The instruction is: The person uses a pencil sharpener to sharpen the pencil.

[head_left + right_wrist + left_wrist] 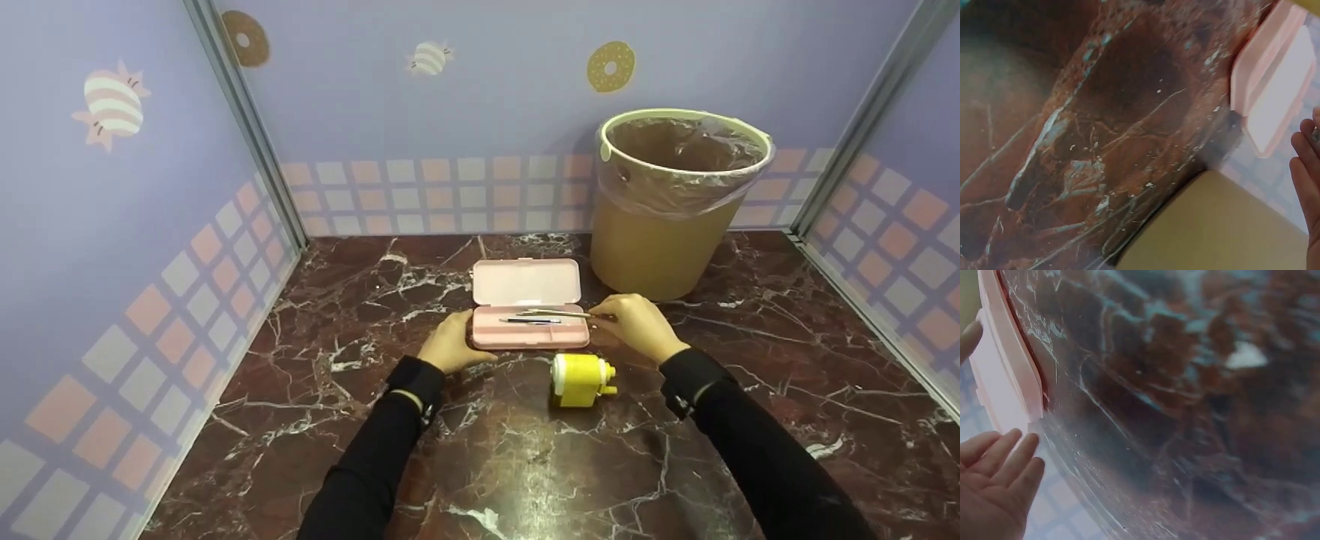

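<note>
A pink pencil case (487,335) lies on the marble table with its lid (526,281) folded back. Inside it is a thin, dark-and-silver pen or pencil (529,322). My right hand (636,324), at the case's right end, pinches the end of a slim, light-coloured pencil (566,313) lying lengthwise over the case's back part. At the opposite end, my left hand (450,345) rests against the case with its fingers (1021,455) fairly straight and the thumb along the front. A yellow pencil sharpener (577,380) with a crank stands just in front of the case.
A tall tan bin (656,240) lined with a clear plastic bag stands behind the right hand, close to the case. Patterned panels (450,112) wall in the table (337,420) at the back and both sides.
</note>
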The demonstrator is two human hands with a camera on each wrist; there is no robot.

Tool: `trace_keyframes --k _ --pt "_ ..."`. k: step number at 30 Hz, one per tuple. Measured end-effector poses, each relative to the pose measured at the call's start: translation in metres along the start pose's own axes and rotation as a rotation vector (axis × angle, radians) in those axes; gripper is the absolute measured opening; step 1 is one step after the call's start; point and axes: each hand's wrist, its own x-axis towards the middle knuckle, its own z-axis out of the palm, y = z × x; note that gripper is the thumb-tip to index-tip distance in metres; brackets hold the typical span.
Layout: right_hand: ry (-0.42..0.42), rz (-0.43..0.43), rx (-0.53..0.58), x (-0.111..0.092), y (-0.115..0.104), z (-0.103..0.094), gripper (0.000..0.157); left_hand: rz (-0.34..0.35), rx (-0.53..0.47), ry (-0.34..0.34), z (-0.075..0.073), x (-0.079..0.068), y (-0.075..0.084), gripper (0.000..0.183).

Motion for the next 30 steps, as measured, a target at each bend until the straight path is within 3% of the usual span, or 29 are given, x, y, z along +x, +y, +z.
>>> trace_keyframes --k 5,11,15,23,30 --pt "-0.021 0.018 0.001 0.009 0.01 0.007 0.014 -0.023 -0.003 -0.033 0.004 0.015 0.001 0.093" --pt "-0.058 0.041 0.022 0.019 0.016 0.018 0.013 0.026 0.007 -0.052 0.01 0.028 -0.003 0.077" --pt "-0.09 0.057 0.033 0.026 0.015 0.023 0.014 0.026 0.04 -0.089 0.014 0.034 -0.004 0.077" --pt "-0.145 0.081 0.032 0.043 0.015 0.037 0.016 0.023 0.12 -0.089 0.012 0.041 -0.001 0.066" --pt "-0.197 0.05 -0.009 0.057 0.009 0.049 0.011 -0.044 0.147 -0.095 0.009 0.039 0.003 0.07"
